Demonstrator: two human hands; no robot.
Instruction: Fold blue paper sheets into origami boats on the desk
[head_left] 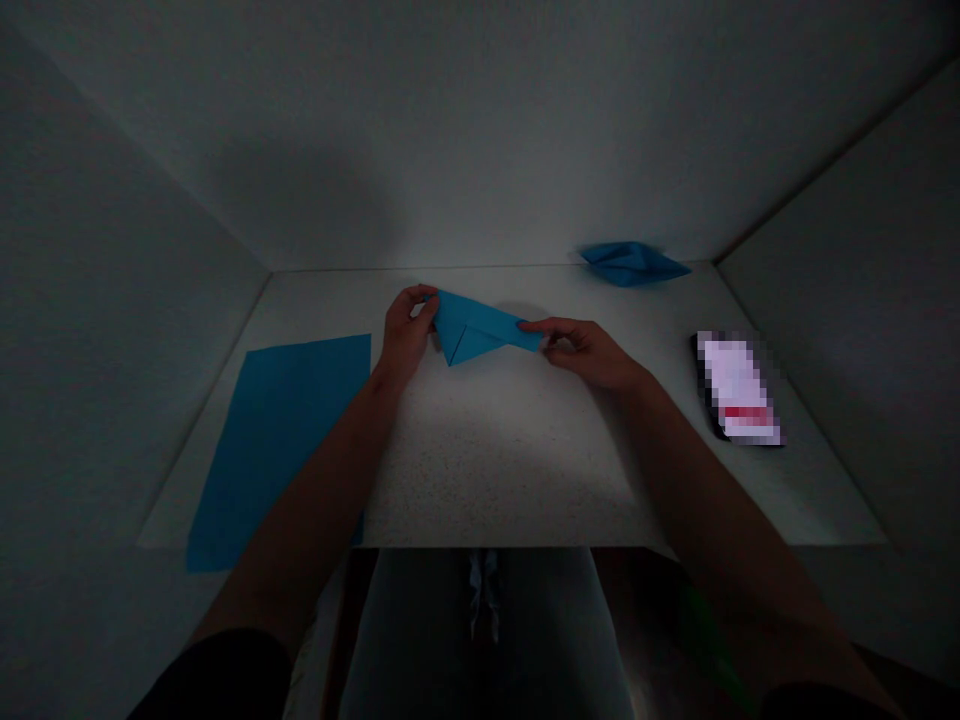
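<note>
A partly folded sheet of blue paper [476, 328] is held up between my two hands, over the far half of the white table. Its left end shows a triangular flap with a crease, and it narrows toward the right. My left hand [409, 330] pinches the upper left corner between thumb and fingers. At the other end, my right hand [585, 350] grips the narrow right tip with its thumb and index finger. Part of each end is hidden behind my fingers.
A flat blue sheet [285, 430] lies at the left, overhanging the table's front edge, with my left forearm across it. At the back right is a folded blue paper boat [634, 264]. A phone [739, 390] with a blurred lit screen lies on the right. Walls enclose the white table [495, 470].
</note>
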